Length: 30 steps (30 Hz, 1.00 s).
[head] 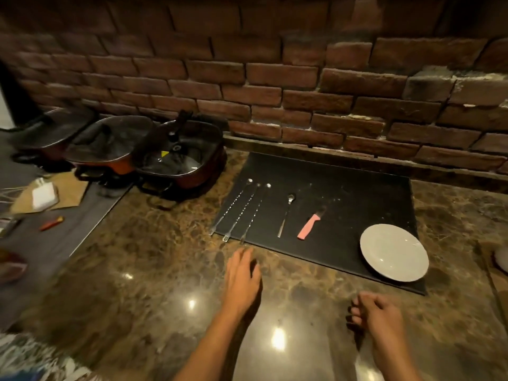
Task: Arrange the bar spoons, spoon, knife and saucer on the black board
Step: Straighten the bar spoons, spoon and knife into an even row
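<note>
So the black board has three bar spoons at its 9 o'clock side, then spoon, pink-handled knife, and the saucer down at 4 o'clock. Left hand hovers fingers straight just below the bar spoons, right hand loosely curled, holding nothing, on the marble counter

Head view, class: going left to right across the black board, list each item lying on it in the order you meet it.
First bar spoon → second bar spoon → third bar spoon → spoon → pink-handled knife → saucer, all on the black board.
</note>
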Motion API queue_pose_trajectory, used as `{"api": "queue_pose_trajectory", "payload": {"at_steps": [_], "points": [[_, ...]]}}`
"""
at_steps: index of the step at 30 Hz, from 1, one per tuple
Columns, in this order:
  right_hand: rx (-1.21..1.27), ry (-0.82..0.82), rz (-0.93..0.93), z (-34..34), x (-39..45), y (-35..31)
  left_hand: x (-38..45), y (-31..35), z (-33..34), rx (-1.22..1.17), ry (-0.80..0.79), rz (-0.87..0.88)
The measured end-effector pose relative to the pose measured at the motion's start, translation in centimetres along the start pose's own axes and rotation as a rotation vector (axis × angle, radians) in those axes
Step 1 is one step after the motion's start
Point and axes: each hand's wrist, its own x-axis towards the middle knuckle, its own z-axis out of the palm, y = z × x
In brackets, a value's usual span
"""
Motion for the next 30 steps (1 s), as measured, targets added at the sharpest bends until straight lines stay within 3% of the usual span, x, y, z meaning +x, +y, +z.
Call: {"api": "queue_pose_trajectory", "payload": {"at_steps": [8, 13, 21, 30], "points": [[0.094, 0.017, -0.016, 14.3, -6.0, 0.9, 7.4, -12.7, -9.6, 0.346, -0.041, 0.263], [0.038, 0.061, 0.016, 21.2, -7.6, 2.3, 13.7, -17.5, -12.0, 0.494, -0.105, 0.320], [-0.148, 0.125, 0.014, 24.7, -6.4, 2.0, 22.6, -19.5, -10.2, 0.551, -0.197, 0.424], [-0.310, 0.147, -0.067, 27.6, -2.3, -0.2, 23.8, -19.8, -9.3, 0.563, -0.183, 0.506]]}}
